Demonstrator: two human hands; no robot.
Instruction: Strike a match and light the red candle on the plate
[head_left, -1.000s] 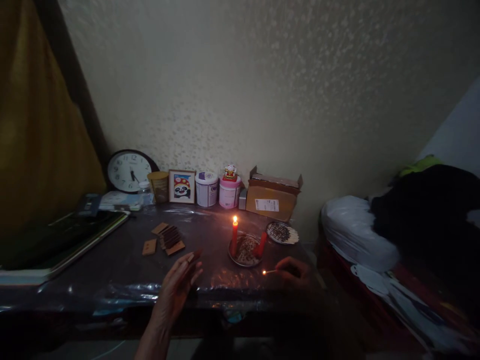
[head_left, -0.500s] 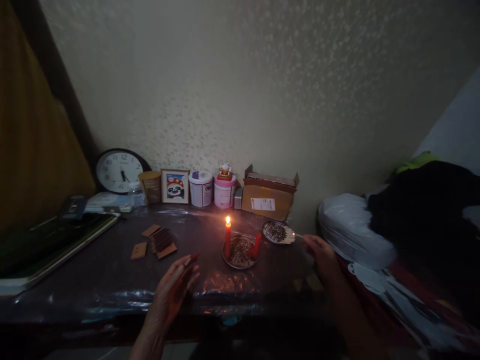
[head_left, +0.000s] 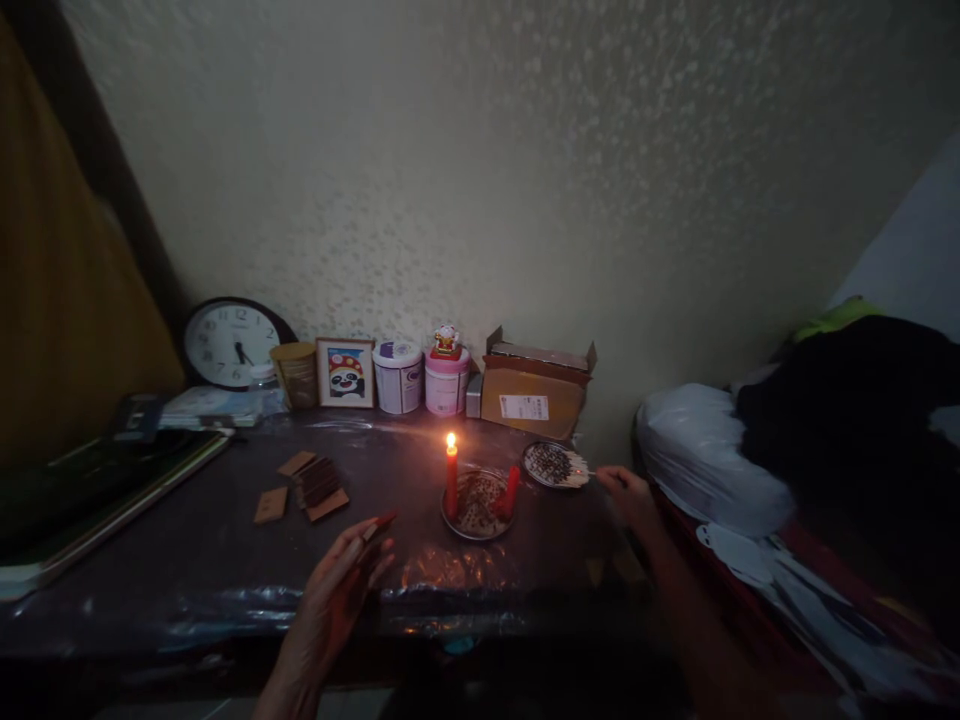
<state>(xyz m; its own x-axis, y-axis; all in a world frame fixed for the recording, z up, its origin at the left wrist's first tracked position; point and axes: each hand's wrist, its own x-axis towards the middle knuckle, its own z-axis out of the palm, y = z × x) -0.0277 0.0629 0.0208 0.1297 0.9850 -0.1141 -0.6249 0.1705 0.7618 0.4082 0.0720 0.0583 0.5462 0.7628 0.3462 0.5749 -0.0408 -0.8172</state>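
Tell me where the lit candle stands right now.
In the head view, the lit candle stands upright on the left side of the round dish, mid-table, just beyond the left hand and left of the unlit candle.

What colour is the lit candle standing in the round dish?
The lit candle is red; head view shows it best.

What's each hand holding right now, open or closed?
Left hand: closed on a small reddish flat box, at the fingertips.
Right hand: closed, pinching a thin wooden matchstick beside the round dish of matchsticks.
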